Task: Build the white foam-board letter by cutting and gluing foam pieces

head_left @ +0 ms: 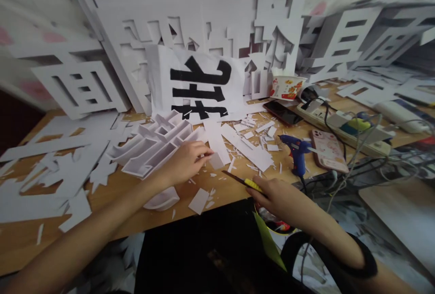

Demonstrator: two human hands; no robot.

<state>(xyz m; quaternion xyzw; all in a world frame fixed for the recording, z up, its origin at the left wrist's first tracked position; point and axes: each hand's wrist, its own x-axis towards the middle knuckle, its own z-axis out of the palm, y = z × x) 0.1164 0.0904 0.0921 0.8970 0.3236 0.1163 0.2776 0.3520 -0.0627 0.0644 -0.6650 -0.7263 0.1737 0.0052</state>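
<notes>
My left hand (190, 160) is over the middle of the table, its fingers closed at the edge of a small white board piece (216, 161). In my right hand (277, 194) is a yellow and black utility knife (253, 185), its dark blade pointing left toward that piece. A white hollow letter form (158, 142) with upright walls lies just left of my left hand and is partly covered by it. A smaller curved white walled part (163, 199) sits below my left forearm. Near the front edge lies a loose white rectangle (199, 201).
A blue glue gun (297, 153), a pink phone (329, 151) and a cabled power strip (343, 124) are on the right. White offcuts (248, 144) litter the middle. A paper with black characters (200, 81) leans behind, before cut-out boards. A paper cup (287, 86) stands farther back.
</notes>
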